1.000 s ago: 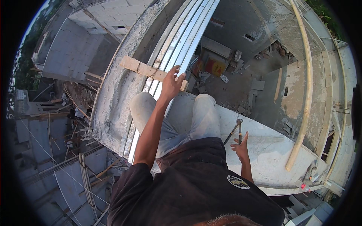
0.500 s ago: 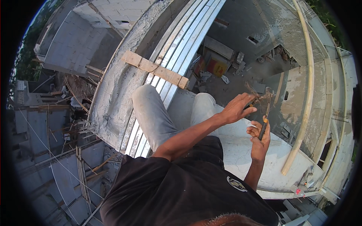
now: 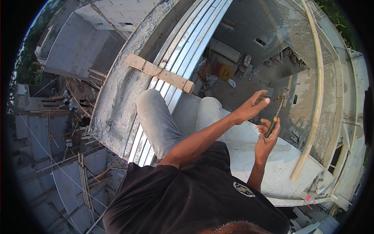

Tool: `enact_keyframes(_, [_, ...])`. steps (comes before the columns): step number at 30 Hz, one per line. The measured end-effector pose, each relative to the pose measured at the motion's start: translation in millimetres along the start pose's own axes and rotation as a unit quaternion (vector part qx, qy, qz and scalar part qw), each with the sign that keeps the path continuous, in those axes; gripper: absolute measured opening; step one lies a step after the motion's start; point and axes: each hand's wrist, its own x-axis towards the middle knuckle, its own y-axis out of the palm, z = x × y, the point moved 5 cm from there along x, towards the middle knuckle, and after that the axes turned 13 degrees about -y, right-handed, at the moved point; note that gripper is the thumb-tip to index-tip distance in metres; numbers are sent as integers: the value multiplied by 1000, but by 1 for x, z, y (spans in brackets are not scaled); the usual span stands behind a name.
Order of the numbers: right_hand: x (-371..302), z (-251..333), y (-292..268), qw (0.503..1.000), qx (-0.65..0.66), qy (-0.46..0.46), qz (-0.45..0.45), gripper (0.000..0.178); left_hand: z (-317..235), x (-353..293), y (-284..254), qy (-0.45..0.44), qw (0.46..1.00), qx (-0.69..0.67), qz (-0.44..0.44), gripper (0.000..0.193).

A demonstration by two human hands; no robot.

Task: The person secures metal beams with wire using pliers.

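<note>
My left hand (image 3: 251,108) is stretched out over the drop past my knee, thumb and fingers apart, with nothing visible in it. In my right hand (image 3: 267,137) is a slim tool (image 3: 274,119) with a black grip and an orange-yellow collar. Its thin rusty shaft points away from me, and its far end is too small to make out against the floor below. The left hand is beside the shaft, apart from it. My knees (image 3: 154,105) are bent on top of the pale concrete ledge (image 3: 249,152).
Shiny metal channels (image 3: 187,54) run along the ledge, with a wooden board (image 3: 159,73) across them. Right of it, a deep room holds rubble and a red-yellow box (image 3: 224,70). A long wooden pole (image 3: 317,89) leans at the right. Timber and blocks lie below left.
My left hand has come away from the tool and opened. The thin brown wires near its fingers no longer show. My right hand has shifted slightly, still holding the tool.
</note>
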Motion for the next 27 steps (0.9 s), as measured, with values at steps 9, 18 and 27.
enact_keyframes(9, [-5,11,16,991,-131,-12,-13,72,-22,-11,20,2,993,-65,96,45])
enact_keyframes(18, [0,-10,15,990,-140,7,-27,69,-29,-23,-2,108,964,223,-92,30])
enact_keyframes(27, [-6,-41,6,995,64,73,-19,45,-100,-27,-62,247,952,22,-179,35])
